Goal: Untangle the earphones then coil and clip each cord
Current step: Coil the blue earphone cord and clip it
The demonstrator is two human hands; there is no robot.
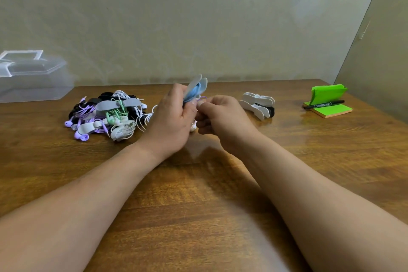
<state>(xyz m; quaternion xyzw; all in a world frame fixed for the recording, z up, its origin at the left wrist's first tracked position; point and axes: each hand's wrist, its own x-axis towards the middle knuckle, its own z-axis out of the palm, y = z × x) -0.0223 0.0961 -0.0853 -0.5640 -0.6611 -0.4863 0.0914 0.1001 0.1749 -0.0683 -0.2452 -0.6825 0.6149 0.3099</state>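
Since the blue cord [194, 91] already looks coiled, the left hand [172, 121] closes its grip round the bundle and holds it up just right of the tangled pile [106, 115] on the counter [198, 205], probably to get the grey clip [202, 83] shut over it. The right hand [220, 121] curls against the coil, but honestly I can't tell what its grip pinches. Spare clips [257, 104] sit farther right, blurry.
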